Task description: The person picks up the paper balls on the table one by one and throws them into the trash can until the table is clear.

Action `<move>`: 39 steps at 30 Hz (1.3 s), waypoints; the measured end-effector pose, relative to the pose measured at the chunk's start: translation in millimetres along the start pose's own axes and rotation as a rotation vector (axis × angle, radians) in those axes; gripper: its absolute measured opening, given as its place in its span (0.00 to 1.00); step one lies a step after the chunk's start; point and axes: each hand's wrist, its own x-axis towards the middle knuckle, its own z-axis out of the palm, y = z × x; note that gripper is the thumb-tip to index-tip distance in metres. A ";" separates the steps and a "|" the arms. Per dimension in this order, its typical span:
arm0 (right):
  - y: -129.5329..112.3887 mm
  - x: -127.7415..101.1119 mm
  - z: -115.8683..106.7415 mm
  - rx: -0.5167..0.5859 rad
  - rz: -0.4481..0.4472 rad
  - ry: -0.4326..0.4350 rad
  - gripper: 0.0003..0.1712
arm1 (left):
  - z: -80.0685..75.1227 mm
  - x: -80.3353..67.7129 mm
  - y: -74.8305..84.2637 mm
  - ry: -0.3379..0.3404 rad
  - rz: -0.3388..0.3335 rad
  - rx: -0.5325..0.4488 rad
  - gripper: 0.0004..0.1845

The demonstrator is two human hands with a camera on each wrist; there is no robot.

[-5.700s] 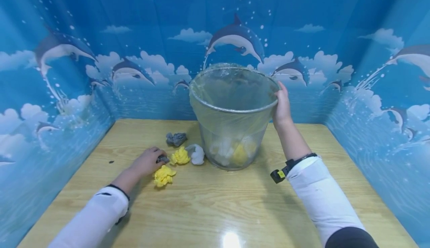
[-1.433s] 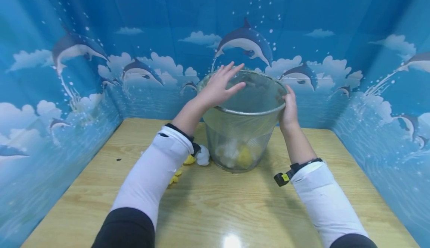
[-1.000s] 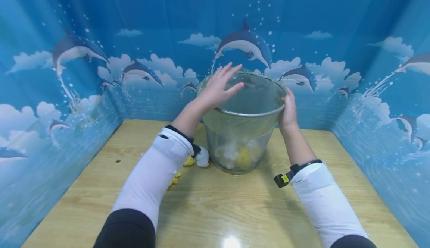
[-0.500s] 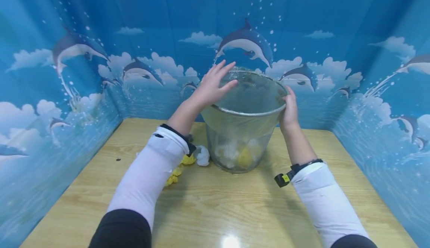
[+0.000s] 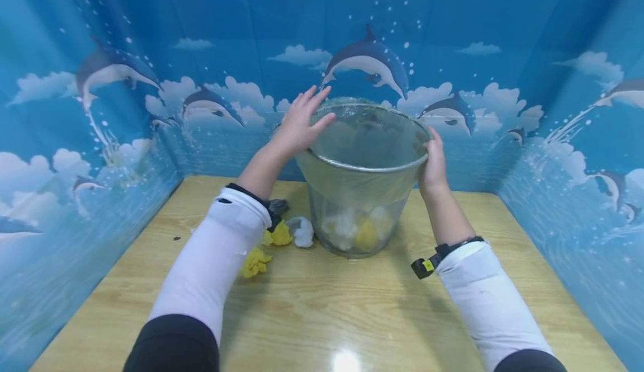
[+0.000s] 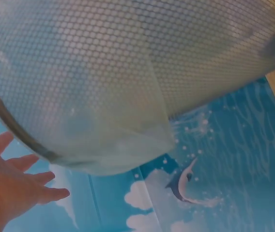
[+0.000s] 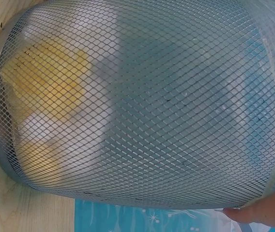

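I see a round wire-mesh bin [image 5: 359,193] standing at the middle of the wooden counter [image 5: 322,316], lined with a thin clear plastic bag [image 5: 352,173] folded over its metal rim. My right hand [image 5: 434,162] grips the rim on the right. My left hand [image 5: 297,126] hovers at the rim's left side, fingers spread and holding nothing. Crumpled yellow paper [image 5: 255,261], white paper [image 5: 303,232] and grey paper [image 5: 278,205] lie left of the bin. The right wrist view shows the diamond mesh close up, with a yellow wad [image 7: 45,79] inside at the bottom; the left wrist view shows the bag's loose fold.
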 end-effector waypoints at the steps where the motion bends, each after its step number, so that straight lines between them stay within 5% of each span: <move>1: -0.1 -0.1 -0.1 -0.001 0.001 -0.002 0.38 | -0.6 0.0 -1.9 0.004 -0.008 -0.002 0.35; 17: -1.9 -0.7 -0.4 0.007 -0.001 -0.007 0.37 | -13.7 -16.9 -44.1 0.202 -0.108 -0.135 0.36; 24: -1.5 -0.8 -0.5 0.006 0.007 0.001 0.38 | -6.7 -27.0 -72.6 0.261 -0.211 -0.187 0.40; 32: -0.6 -1.5 0.2 -0.004 0.008 -0.007 0.38 | 12.7 -31.7 -107.6 0.266 -0.315 -0.182 0.41; 39: -1.6 -1.8 -0.5 -0.015 -0.011 -0.017 0.36 | 33.0 -31.2 -132.9 0.197 -0.409 -0.101 0.41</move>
